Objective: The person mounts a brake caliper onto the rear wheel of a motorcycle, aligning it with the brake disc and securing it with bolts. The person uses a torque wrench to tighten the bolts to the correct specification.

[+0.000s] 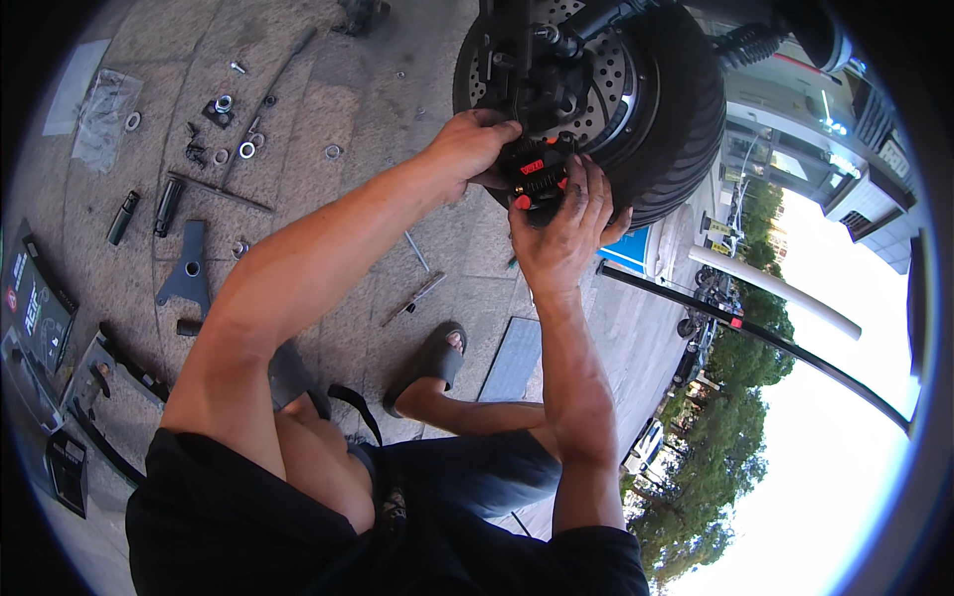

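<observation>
Both my hands are at a black brake caliper (534, 181) with a red label, a small coil spring and red-orange parts. It sits close against the perforated brake disc (608, 74) of a wheel with a fat black tyre (686, 109). My left hand (469, 151) grips the caliper's left side, thumb and fingers closed on it. From below and right, my right hand (568, 223) has its fingers wrapped over the other side, near the tyre. Whether the caliper touches its mount cannot be made out.
Loose bolts, nuts and washers (247, 150) lie on the stone paving at left. Near them are black sockets (169, 206), a metal rod (221, 193), a grey bracket (189, 268) and an open tool case (40, 308). A T-handled tool (412, 298) lies below my left forearm.
</observation>
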Available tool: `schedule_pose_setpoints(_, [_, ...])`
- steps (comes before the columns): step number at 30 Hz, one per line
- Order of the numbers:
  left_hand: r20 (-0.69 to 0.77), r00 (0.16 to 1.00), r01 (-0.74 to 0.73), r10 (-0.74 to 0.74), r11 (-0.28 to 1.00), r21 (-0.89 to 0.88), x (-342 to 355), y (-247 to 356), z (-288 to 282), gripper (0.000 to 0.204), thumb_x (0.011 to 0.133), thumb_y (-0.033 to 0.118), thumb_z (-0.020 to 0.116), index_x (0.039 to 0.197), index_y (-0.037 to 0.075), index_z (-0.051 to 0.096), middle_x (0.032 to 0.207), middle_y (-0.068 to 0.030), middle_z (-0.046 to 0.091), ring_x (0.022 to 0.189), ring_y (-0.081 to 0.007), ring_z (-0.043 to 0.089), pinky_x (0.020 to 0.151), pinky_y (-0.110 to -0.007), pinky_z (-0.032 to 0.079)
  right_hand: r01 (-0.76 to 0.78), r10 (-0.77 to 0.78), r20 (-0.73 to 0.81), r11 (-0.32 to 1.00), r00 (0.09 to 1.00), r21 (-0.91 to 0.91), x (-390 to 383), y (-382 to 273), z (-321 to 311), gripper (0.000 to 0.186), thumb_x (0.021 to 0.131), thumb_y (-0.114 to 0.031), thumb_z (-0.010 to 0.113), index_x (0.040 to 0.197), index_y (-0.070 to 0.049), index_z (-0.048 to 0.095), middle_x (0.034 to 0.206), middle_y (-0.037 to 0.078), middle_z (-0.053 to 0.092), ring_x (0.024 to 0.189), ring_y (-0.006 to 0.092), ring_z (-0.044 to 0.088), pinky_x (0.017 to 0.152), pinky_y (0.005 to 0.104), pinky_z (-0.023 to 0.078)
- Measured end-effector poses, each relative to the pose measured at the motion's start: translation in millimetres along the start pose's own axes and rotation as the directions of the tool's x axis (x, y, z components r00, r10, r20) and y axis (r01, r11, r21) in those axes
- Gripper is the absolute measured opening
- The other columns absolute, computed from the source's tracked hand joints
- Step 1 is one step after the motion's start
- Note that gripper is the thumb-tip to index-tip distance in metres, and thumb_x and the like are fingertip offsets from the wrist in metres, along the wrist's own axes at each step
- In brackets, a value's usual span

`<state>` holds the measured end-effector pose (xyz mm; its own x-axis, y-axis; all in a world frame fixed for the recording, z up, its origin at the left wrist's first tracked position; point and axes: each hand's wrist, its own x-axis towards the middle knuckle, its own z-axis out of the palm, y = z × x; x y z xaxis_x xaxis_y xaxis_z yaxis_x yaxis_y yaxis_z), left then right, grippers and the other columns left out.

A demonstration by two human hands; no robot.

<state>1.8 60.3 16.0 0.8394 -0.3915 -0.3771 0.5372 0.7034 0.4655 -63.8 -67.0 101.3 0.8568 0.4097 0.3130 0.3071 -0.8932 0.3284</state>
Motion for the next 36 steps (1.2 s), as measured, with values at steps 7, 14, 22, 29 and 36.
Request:
schedule_pose_setpoints(7, [-0.079, 0.868, -0.251, 0.489, 0.571, 0.782, 20, -11, -13, 0.027, 0.087, 0.024, 0.066, 0.102, 0.001, 0.070, 0.094, -0.0127, 0.069, 0.086, -0.0192, 0.065, 0.079, -0.032, 0.051, 0.009, -0.009, 0.000, 1.000, 1.000, 0.022, -1, 0, -3, 0.084, 0.062, -0.021, 0.081, 0.136, -0.010, 0.040, 0.134, 0.010, 0.046, 0.130, 0.0296, 0.039, 0.103, 0.0632, 0.017])
schedule_pose_setpoints(14, [0.057, 0.939, -0.334, 0.340, 0.854, 0.399, 23, -11, -19, 0.030, 0.083, 0.026, 0.071, 0.098, 0.000, 0.070, 0.089, -0.0087, 0.070, 0.080, -0.0151, 0.064, 0.076, -0.029, 0.050, 0.013, -0.013, 0.002, 1.000, 1.000, 0.016, 1, 2, -4, 0.083, 0.061, -0.024, 0.081, 0.134, -0.010, 0.043, 0.134, 0.009, 0.048, 0.127, 0.0287, 0.042, 0.105, 0.0589, 0.016])
schedule_pose_setpoints(22, [-0.292, 0.828, -0.371, 0.478, 0.859, 0.354, 26, -17, -8, 0.061, 0.068, 0.030, 0.085, 0.109, -0.007, 0.057, 0.096, -0.0163, 0.069, 0.090, -0.0216, 0.067, 0.082, -0.032, 0.051, 0.061, -0.058, -0.054, 0.996, 0.997, 0.060, -3, 5, 2, 0.082, 0.062, -0.019, 0.081, 0.133, -0.009, 0.042, 0.135, 0.011, 0.047, 0.129, 0.0302, 0.041, 0.104, 0.0574, 0.016])
schedule_pose_setpoints(29, [-0.093, 0.886, -0.322, 0.454, 0.749, 0.580, 40, -26, -16, 0.072, 0.068, 0.029, 0.086, 0.121, -0.007, 0.053, 0.103, -0.0159, 0.068, 0.098, -0.0230, 0.066, 0.090, -0.033, 0.051, 0.115, -0.110, -0.107, 0.993, 0.988, 0.037, -6, 10, 6, 0.066, 0.064, -0.027, 0.082, 0.119, -0.011, 0.049, 0.133, 0.013, 0.050, 0.124, 0.0313, 0.046, 0.105, 0.0575, 0.016])
schedule_pose_setpoints(36, [-0.166, 0.876, -0.249, 0.452, 0.720, 0.647, 49, -23, -8, 0.070, 0.059, 0.038, 0.086, 0.107, -0.006, 0.063, 0.104, -0.0193, 0.066, 0.097, -0.0260, 0.065, 0.087, -0.034, 0.051, 0.130, -0.124, -0.119, 0.990, 0.985, 0.045, -5, 10, 5, 0.056, 0.064, -0.024, 0.081, 0.109, -0.014, 0.050, 0.131, 0.014, 0.051, 0.122, 0.0341, 0.047, 0.103, 0.0578, 0.016])
